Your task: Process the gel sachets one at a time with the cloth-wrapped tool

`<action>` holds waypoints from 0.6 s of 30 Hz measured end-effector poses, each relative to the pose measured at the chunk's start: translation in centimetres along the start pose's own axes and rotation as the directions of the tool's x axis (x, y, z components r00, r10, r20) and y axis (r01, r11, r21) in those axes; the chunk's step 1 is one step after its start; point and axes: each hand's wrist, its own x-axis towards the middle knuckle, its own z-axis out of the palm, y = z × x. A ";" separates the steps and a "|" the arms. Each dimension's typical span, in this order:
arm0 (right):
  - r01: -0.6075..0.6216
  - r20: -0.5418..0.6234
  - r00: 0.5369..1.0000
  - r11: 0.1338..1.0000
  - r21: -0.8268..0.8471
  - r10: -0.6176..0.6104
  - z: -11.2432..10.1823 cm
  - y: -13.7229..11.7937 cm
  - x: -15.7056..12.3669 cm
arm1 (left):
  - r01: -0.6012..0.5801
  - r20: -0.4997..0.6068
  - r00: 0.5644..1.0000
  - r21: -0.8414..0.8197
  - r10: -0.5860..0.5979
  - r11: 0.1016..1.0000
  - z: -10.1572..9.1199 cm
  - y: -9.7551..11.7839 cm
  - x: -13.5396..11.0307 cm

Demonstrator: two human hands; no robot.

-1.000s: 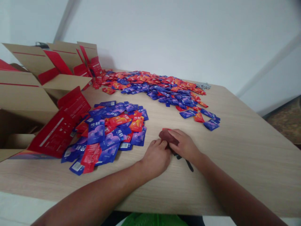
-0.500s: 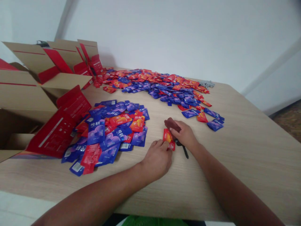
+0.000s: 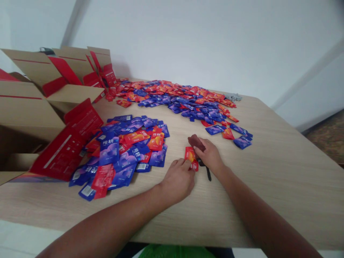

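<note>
A small red-and-orange sachet [image 3: 189, 154] lies on the table in front of me, its lower end covered by the curled fingers of my left hand [image 3: 178, 179]. My right hand [image 3: 211, 154] is closed on a flat reddish-brown piece [image 3: 195, 141], whose kind I cannot make out; it partly overlaps the sachet's right side. Below the right hand, a thin black strip [image 3: 209, 174] rests against the table, its upper end hidden. To the left of my hands lies a loose pile of blue and red sachets [image 3: 130, 150].
A long heap of red and blue sachets [image 3: 182, 98] runs along the wall, with several strays at its right end. Open cardboard boxes [image 3: 24, 107] with red printed flaps stand at the left. A grey crumpled cloth [image 3: 233, 96] lies at the back of the table [image 3: 282, 172].
The view has shifted slightly. Both hands stay at the red sachet in nearly the same pose, and the black strip has tilted more upright.
</note>
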 end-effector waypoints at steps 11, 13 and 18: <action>0.200 0.146 0.971 0.979 -0.043 -0.191 -1.5 -2.0 -5.7 | 0.003 -0.036 0.999 -0.032 -0.005 0.999 0.5 0.0 -0.1; 0.221 0.172 0.962 0.974 -0.045 -0.210 -1.7 -2.4 -6.1 | 0.003 -0.046 0.999 -0.043 -0.005 0.999 0.5 0.0 -0.1; 0.249 0.247 0.940 0.968 -0.032 -0.234 -2.1 -3.0 -4.9 | 0.002 -0.036 0.999 -0.059 -0.004 0.998 0.4 0.1 0.0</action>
